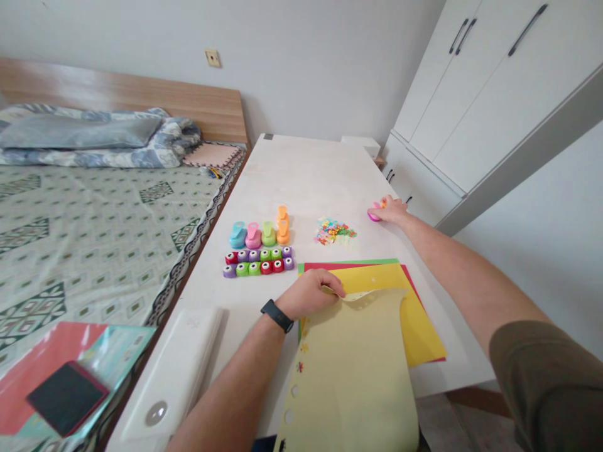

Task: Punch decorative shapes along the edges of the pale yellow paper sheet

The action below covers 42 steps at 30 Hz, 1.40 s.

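Observation:
My left hand (311,294) grips the top edge of a pale yellow paper sheet (348,376), which curls up and shows small punched holes and flower shapes along its left side. Under it lies a stack of bright yellow, red and green paper sheets (414,320). My right hand (389,211) holds a small pink craft punch (374,213) farther up the table, partly hidden by my fingers. Between my hands sits a pile of colourful paper cutouts (333,231). Several larger pastel craft punches (268,234) stand behind two rows of small craft punches (257,262).
The white table (311,182) runs away from me, with a bed (94,232) along its left edge. A white flat case (172,370) lies at the near left. A red-and-teal folder (70,383) with a black pad rests on the bed. White cabinets (471,94) stand at right.

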{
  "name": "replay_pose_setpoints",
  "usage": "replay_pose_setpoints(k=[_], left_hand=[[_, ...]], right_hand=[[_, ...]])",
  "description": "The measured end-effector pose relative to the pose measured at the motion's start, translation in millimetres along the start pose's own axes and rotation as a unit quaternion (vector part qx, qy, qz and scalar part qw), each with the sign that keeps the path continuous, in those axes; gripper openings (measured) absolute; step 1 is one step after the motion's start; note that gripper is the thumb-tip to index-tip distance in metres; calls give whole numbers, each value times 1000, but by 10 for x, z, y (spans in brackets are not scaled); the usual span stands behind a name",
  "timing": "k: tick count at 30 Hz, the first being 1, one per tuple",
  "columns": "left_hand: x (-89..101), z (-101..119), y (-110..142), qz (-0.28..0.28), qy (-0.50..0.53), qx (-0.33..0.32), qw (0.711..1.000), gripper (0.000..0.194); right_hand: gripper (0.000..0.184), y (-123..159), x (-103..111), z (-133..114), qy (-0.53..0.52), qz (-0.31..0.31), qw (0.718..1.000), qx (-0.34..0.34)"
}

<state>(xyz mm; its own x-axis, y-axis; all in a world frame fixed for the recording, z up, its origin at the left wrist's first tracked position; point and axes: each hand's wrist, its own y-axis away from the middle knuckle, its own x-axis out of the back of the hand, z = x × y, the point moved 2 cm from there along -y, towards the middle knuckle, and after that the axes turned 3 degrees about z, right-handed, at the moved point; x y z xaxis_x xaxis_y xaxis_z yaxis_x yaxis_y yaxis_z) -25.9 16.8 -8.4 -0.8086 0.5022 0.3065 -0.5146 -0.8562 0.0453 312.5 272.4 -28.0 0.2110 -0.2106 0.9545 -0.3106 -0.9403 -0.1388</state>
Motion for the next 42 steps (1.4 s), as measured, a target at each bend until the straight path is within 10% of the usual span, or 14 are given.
replay_pose_setpoints(k=[17, 27, 42], left_hand=[[9, -39, -2, -6, -17, -29, 999, 20], [-2, -62, -4, -1, -18, -28, 999, 18], [3, -7, -1, -2, -20, -13, 1000, 19]], right_hand=[[85, 301, 112, 65, 29, -2, 997, -70], [56, 243, 313, 585, -126, 86, 986, -70], [67, 339, 154, 884, -182, 22, 983, -3]])
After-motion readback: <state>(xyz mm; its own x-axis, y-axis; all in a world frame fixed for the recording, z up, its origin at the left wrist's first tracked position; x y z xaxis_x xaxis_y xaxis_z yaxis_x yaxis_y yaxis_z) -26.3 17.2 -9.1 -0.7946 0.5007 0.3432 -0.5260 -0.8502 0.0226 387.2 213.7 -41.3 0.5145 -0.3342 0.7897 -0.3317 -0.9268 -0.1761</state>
